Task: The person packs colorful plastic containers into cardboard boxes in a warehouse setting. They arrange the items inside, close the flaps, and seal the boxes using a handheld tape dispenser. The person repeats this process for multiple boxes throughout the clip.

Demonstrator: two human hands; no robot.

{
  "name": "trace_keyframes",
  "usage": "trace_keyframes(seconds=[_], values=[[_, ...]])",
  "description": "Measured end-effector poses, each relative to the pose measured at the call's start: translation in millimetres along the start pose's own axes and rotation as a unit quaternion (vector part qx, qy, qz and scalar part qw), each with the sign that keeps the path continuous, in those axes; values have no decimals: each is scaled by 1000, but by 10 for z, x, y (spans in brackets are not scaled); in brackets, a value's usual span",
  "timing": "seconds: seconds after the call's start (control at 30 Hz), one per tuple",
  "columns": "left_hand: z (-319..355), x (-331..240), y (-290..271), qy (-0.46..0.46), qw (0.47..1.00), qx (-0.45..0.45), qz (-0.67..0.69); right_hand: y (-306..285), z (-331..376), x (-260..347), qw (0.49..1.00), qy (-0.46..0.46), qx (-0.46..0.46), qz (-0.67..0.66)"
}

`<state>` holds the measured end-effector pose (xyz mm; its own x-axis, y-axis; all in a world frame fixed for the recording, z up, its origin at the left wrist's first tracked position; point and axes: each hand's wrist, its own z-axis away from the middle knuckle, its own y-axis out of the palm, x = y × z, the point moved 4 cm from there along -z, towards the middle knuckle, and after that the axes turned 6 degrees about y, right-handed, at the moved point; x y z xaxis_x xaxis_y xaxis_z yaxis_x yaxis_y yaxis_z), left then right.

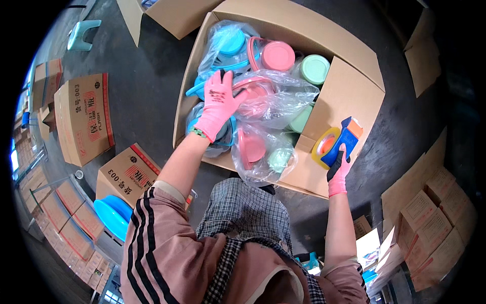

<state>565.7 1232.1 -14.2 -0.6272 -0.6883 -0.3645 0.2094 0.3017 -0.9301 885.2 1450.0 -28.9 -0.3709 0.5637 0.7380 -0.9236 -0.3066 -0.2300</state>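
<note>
A large open cardboard box (pixel 188 101) holds several thermos flasks or lidded jugs in clear plastic bags. Blue lids (pixel 230 41) are on the left, pink lids (pixel 278 55) in the middle, and pale green lids (pixel 315 69) on the right. My left hand (pixel 218 105), in a pink glove with dark fingertips, rests over the bagged goods with its fingers stretched and thumb apart. In my gloved right hand (pixel 340 175) is a blue tape dispenser (pixel 349 138) with a yellow tape roll (pixel 326 147). It is over the box's right flap (pixel 344 96).
Left of the box stand closed cartons with red edges (pixel 83 119) and a pale teal stool (pixel 83 35). Blue basins (pixel 114 215) lie by my left elbow. Another open carton (pixel 177 15) touches the far side. Stacked cartons (pixel 430 223) fill the right.
</note>
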Motion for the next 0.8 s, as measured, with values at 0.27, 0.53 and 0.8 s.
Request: trace_keyframes(seconds=[0.27, 0.53, 0.8], values=[[-541, 131, 535, -20, 986, 129, -105, 93, 55, 40, 999, 8, 42, 12], [-67, 343, -132, -6, 988, 46, -150, -11, -1, -3, 999, -16, -20, 28], [-474, 865, 339, -192, 976, 63, -76, 11, -34, -46, 999, -32, 3, 10]])
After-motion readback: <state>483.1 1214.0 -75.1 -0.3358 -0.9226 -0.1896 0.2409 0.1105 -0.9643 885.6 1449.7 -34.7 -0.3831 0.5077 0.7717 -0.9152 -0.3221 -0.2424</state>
